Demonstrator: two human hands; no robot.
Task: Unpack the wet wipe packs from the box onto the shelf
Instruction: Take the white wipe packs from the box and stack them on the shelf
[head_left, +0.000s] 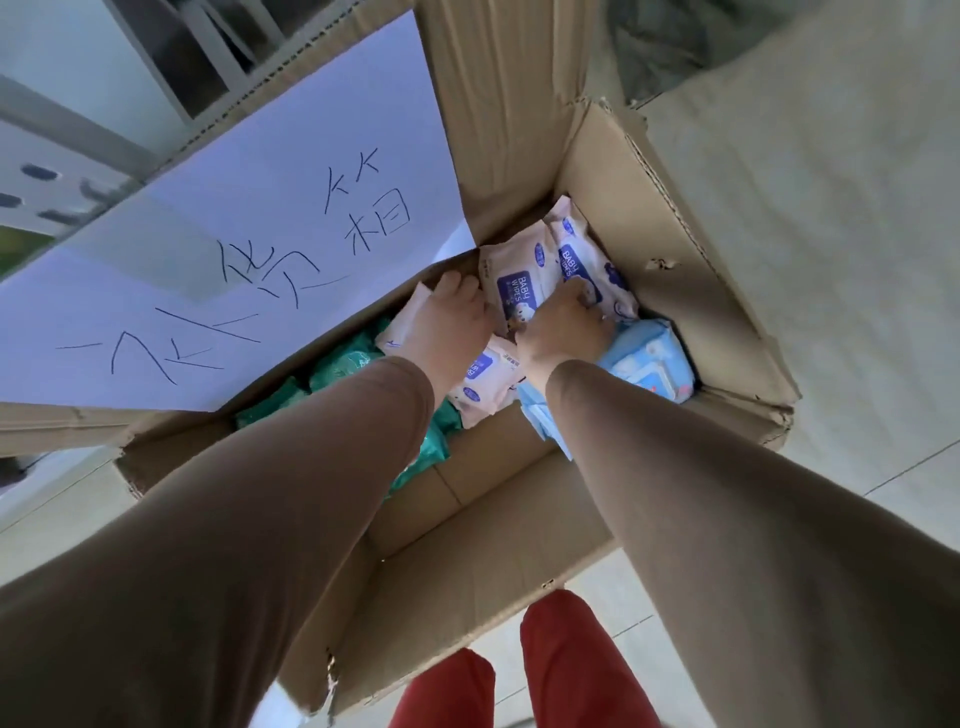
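An open cardboard box stands on the floor below me. Inside lie pink-white baby wipes packs, green packs on the left and light blue packs on the right. Both my arms in brown sleeves reach down into the box. My left hand curls over the edge of a pink-white pack at the box's far side. My right hand grips another pink-white pack from above. The fingertips of both hands are hidden among the packs.
A white sheet with handwritten characters covers the box's left flap. A grey metal shelf frame stands behind the box at upper left. Pale tiled floor lies to the right. My red trouser legs are below the box.
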